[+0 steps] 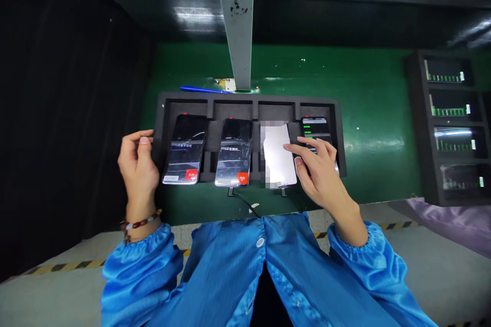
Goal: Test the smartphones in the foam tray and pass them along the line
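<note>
A black foam tray (255, 97) holds several phones in a row. My left hand (138, 166) is at the tray's left edge, fingers loosely bent, with nothing visible in it. Closest to it lies a phone (185, 155) with a dark screen and a red button. Beside that is a second dark-screened phone (232, 155). My right hand (320, 171) is open over the tray's right half, its index fingertip at the bright white screen of a third phone (276, 158). That hand partly covers the rightmost phone (315, 126), which shows green text.
A blue pen (203, 89) lies behind the tray, near a grey metal post (240, 30). Black cables (243, 201) run from the front of the middle phones. Another dark rack (427, 163) with lit screens stands on the green table (376, 112) at right.
</note>
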Motion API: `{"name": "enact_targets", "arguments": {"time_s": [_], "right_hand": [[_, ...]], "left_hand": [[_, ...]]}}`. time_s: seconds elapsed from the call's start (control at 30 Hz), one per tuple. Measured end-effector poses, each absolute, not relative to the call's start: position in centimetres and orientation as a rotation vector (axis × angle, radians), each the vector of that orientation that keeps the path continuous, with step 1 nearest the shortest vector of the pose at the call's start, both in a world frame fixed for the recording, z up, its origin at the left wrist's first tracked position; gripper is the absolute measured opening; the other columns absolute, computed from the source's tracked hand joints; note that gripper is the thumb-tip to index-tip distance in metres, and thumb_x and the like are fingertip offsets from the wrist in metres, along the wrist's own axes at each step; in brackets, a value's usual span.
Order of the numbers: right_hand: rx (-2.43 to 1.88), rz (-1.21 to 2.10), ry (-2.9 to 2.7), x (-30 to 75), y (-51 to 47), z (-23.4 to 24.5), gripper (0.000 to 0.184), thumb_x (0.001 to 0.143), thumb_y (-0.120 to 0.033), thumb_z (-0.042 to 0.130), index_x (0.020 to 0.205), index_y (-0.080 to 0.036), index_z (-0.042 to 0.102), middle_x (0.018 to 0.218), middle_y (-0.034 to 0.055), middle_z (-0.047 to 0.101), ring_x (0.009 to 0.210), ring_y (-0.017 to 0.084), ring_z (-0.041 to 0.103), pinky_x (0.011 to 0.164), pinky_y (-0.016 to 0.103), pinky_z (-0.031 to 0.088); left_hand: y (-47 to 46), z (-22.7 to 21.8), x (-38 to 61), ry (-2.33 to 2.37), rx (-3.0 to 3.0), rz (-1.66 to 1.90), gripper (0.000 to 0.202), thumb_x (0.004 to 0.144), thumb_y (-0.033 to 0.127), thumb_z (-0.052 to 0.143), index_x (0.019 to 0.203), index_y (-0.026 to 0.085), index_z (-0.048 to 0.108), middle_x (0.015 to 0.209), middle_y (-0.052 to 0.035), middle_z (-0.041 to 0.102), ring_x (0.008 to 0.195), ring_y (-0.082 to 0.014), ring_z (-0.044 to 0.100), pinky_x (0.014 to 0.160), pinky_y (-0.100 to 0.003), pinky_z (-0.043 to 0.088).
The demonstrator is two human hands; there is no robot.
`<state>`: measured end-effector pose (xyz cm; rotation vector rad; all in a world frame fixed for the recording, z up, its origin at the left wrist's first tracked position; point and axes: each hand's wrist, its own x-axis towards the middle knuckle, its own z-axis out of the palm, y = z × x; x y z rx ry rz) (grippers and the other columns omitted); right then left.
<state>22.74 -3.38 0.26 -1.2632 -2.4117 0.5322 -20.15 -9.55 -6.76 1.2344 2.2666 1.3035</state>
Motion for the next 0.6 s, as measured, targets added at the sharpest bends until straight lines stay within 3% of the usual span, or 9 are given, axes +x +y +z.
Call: {"name": "enact_targets", "arguments": {"time_s": [0.27,0.47,0.6], "right_hand": [[-1.246,0.587,-2.414,21.9,-3.6,0.2,0.042,0.112,-0.015,0.046,0.148,-0.025,0.064,0.139,0.0104,0.077,0.148,0.031,0.058,0.123,0.056,0.036],[-1.12,0.737,-2.531,20.1,-4.1,0.4,0.048,0.111,-0.014,0.045,0.153,-0.029,0.061,0.136,0.0045,0.081,0.155,0.031,0.052,0.127,0.058,0.032],[-1.197,0.675,-2.496,20.9,-3.8,0.4,0.044,0.111,-0.015,0.046,0.148,-0.028,0.064,0.131,0.0049,0.082,0.152,0.032,0.055,0.126,0.059,0.031]], "left_hand": [[-9.5,-6.6,-20.0,2.284,1.221,1.284,0.037,0.11,0.037,0.055,0.129,0.013,0.075,0.113,-0.0072,0.072,0.105,-0.0181,0.066,0.096,-0.03,0.051],[-9.5,-6.5,-20.0,2.3,1.212,1.26,0.036,0.109,0.036,0.054,0.129,0.013,0.074,0.114,-0.0077,0.073,0.106,-0.0194,0.066,0.097,-0.032,0.051],[-9.5,-6.6,-20.0,2.294,1.211,1.263,0.037,0.11,0.036,0.054,0.13,0.013,0.074,0.115,-0.0079,0.072,0.107,-0.0188,0.067,0.099,-0.031,0.051]]}}
